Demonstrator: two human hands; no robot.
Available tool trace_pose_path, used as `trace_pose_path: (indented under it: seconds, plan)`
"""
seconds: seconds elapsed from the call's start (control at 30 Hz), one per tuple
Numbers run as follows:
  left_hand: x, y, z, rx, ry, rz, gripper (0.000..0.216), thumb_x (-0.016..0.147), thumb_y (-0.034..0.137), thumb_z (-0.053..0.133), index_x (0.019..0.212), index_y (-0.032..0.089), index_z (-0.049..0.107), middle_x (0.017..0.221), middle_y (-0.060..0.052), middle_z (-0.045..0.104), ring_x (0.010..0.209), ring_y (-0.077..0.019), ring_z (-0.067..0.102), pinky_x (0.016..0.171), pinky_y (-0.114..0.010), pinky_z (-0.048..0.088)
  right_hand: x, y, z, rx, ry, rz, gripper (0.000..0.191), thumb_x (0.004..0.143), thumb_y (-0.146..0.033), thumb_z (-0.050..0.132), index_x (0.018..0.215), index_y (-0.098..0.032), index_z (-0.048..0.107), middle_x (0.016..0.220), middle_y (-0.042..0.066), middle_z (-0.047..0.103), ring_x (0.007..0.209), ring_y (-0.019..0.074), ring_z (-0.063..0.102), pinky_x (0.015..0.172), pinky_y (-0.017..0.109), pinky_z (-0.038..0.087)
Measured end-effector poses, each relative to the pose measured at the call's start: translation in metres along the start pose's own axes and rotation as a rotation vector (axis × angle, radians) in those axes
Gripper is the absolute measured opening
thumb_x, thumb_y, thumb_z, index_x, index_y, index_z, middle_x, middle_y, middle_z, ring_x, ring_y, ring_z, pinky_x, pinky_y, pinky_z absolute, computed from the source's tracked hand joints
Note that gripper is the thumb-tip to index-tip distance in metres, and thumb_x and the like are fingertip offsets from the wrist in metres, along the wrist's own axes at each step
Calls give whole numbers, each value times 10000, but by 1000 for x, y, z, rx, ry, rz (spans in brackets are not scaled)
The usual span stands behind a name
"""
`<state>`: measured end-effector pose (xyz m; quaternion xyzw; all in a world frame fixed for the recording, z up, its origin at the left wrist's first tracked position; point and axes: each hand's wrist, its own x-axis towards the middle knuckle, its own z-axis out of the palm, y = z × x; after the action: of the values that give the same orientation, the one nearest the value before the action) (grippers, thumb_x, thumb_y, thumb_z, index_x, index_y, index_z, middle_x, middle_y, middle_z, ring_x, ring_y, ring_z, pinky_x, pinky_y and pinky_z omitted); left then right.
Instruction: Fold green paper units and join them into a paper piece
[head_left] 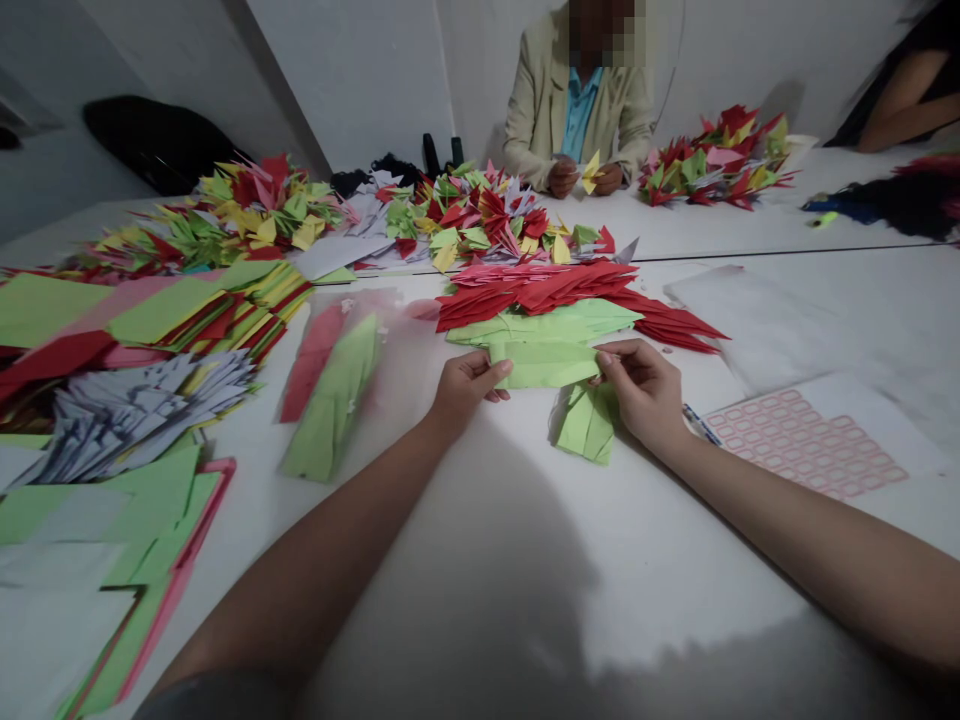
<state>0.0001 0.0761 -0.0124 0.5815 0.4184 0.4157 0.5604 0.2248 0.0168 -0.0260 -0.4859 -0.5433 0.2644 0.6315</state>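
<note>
Green folded paper (544, 364) lies between the hands, over a white table (697, 560), just before a red paper pile (540, 290). Left hand (466, 388) and right hand (641, 390) pinch its ends. Risk: uneven pull could skew or tear the fold.

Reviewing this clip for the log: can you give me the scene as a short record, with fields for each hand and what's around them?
Left hand: holds left end of green paper strip
Right hand: holds right end of same strip
Beside right hand: folded green paper
Beyond strip: red folded paper pile
Right of hands: pink-printed label sheet
Across table: person holding yellow paper
Surface: white table
</note>
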Motion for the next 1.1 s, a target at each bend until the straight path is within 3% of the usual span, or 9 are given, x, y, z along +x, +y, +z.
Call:
trace_pose_path:
  seconds: [0.13, 0.2, 0.33, 0.43, 0.6, 0.7, 0.8, 1.0, 1.1]
  plan:
    - [-5, 2, 4, 53, -102, -52, 284, 707, 372, 747, 834, 123, 699, 792, -40, 694, 679, -126, 656, 599, -198, 516, -5, -2, 1, -13, -91, 27, 187, 831, -386, 637, 937, -233, 652, 744, 9, 639, 599, 144, 602, 530, 282, 500]
    - [-6, 4, 5, -17, -126, -78, 290, 713, 361, 745, 865, 118, 702, 806, -52, 697, 712, -140, 665, 619, -205, 531, -5, -2, 1, 2, -132, 9, 246, 829, -391, 637, 1027, -246, 623, 805, 17, 630, 664, 154, 604, 595, 301, 522]
    - [-5, 8, 5, -314, -86, -171, 277, 718, 332, 741, 893, 129, 670, 767, -27, 679, 612, -109, 649, 529, -170, 526, -4, -2, -2, -85, -167, -147, 426, 831, -392, 624, 1218, -265, 499, 1050, 57, 606, 974, 211, 598, 896, 402, 498]
    - [-5, 8, 3, -473, -135, -308, 248, 733, 305, 727, 883, 122, 653, 708, -15, 661, 549, -79, 622, 464, -121, 498, -5, -8, -2, -294, -264, -273, 481, 821, -391, 629, 1249, -242, 467, 1177, 93, 581, 1086, 252, 553, 958, 445, 451]
    - [-7, 8, 2, -489, -309, -403, 222, 808, 301, 649, 853, 84, 646, 640, -44, 650, 525, -95, 620, 446, -123, 502, -11, -15, 1, -450, -432, -447, 259, 813, -369, 644, 1019, -229, 574, 859, 36, 659, 793, 204, 603, 1001, 515, 396]
    - [-7, 8, 3, -513, -300, -390, 204, 834, 287, 616, 860, 86, 635, 643, -45, 649, 533, -105, 629, 448, -138, 511, -14, -14, 2, -388, -396, -490, 119, 859, -247, 598, 976, -246, 616, 794, -8, 686, 734, 156, 623, 1043, 483, 369]
    - [-6, 9, 3, -545, -255, -399, 168, 839, 257, 606, 874, 94, 624, 657, -33, 645, 535, -97, 627, 458, -142, 515, -14, -14, 1, -310, -288, -482, 197, 884, -170, 546, 1031, -263, 637, 732, -34, 686, 707, 134, 626, 1037, 435, 391]
    - [-5, 8, 3, -534, -185, -356, 206, 760, 265, 688, 890, 118, 626, 705, -11, 649, 518, -76, 607, 460, -145, 501, -8, -18, 0, -135, 23, -172, 160, 906, -312, 533, 951, -261, 678, 743, -3, 665, 757, 172, 623, 760, 341, 492]
    - [-7, 9, 5, -449, -198, -329, 268, 712, 292, 728, 906, 129, 639, 735, -19, 661, 527, -88, 614, 459, -164, 498, -3, -18, -2, -37, 97, -126, 179, 893, -371, 541, 850, -239, 652, 754, 10, 642, 725, 174, 604, 695, 328, 488]
